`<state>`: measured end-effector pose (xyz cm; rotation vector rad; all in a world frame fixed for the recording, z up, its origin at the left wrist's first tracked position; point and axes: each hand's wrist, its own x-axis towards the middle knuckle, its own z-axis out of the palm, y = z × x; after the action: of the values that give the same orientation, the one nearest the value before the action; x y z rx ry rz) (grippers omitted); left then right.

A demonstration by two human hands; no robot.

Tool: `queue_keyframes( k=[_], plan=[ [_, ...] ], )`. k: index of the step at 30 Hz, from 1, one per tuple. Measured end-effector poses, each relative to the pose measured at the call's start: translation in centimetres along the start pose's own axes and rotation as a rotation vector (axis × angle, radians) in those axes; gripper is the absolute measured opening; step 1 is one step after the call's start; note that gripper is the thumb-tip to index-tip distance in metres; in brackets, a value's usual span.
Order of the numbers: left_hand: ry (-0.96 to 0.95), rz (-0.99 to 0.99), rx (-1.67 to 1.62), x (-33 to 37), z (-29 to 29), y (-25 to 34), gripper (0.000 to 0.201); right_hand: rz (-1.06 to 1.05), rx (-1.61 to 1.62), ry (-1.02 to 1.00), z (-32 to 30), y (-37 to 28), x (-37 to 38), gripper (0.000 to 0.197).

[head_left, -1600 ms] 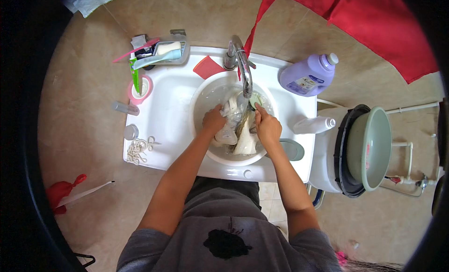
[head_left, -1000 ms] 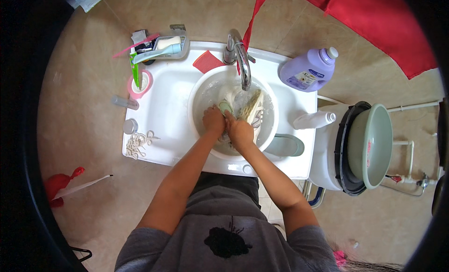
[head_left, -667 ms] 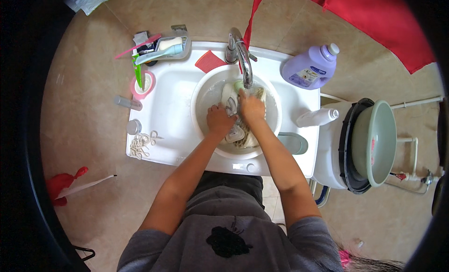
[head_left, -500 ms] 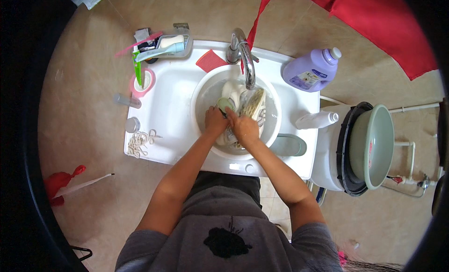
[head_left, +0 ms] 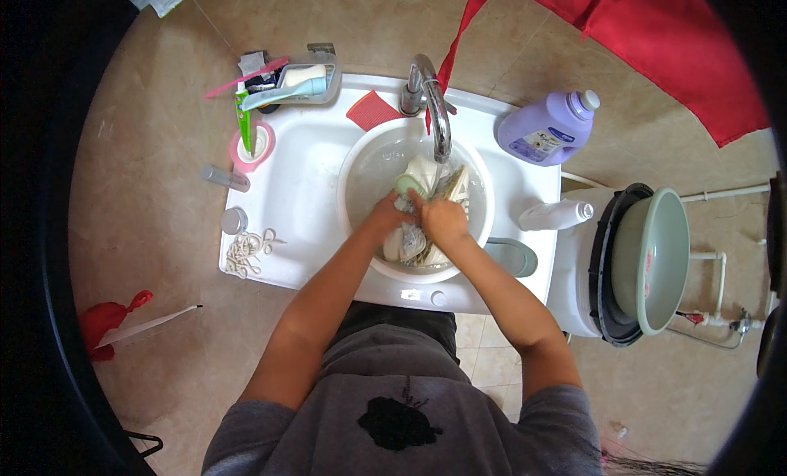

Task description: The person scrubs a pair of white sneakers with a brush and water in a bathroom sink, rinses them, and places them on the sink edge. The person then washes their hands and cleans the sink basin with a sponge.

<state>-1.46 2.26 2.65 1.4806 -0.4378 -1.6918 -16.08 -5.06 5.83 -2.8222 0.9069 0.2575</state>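
Observation:
A pair of cream-white shoes [head_left: 422,170] lies in a round white basin [head_left: 348,206] of cloudy water, under the faucet. My left hand [head_left: 389,217] is over the left side of the shoes, smeared by motion, so its fingers are hard to read. Right beside it, my right hand [head_left: 445,222] is closed, its fingers curled on a shoe and its thumb side pointing left. Just beyond both hands shows a pale green rounded piece [head_left: 407,183]; whether it belongs to the shoe is unclear. Crumpled pale material [head_left: 414,242] shows below my hands.
The basin stands in a white sink [head_left: 305,189] under a curved chrome faucet [head_left: 441,128]. Shoelaces [head_left: 246,251] lie at the left edge. At right are a purple detergent bottle [head_left: 548,128], a white bottle [head_left: 553,215], a grey-green oval piece [head_left: 510,256] and a green tub [head_left: 660,259].
My left hand has slid slightly right and down, and my right hand has shifted right. The pale green piece has moved a little right. Crumpled pale material now shows more plainly.

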Motion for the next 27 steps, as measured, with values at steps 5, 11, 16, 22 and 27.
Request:
queue_keyframes(
  k=[5, 11, 16, 22, 27],
  plan=[
    [0.15, 0.143, 0.211, -0.1, 1.0, -0.2, 0.091, 0.232, -0.06, 0.102, 0.8, 3.7, 5.6, 0.043],
    [0.019, -0.075, -0.648, 0.2, 0.1, 0.9, 0.069, 0.038, 0.066, 0.064, 1.0, 0.3, -1.5, 0.042],
    [0.054, 0.008, -0.582, 1.0, 0.4, 0.3, 0.092, 0.039, -0.059, 0.112, 1.2, -0.9, -1.4, 0.048],
    [0.007, 0.04, -0.606, 1.8, -0.1, -0.1, 0.099, 0.241, 0.132, 0.061, 0.6, 0.9, 1.9, 0.043],
    [0.058, 0.02, -0.729, 1.3, 0.0, -0.1, 0.096, 0.119, 0.178, -0.037, 0.2, -4.8, -5.9, 0.048]
  ],
)
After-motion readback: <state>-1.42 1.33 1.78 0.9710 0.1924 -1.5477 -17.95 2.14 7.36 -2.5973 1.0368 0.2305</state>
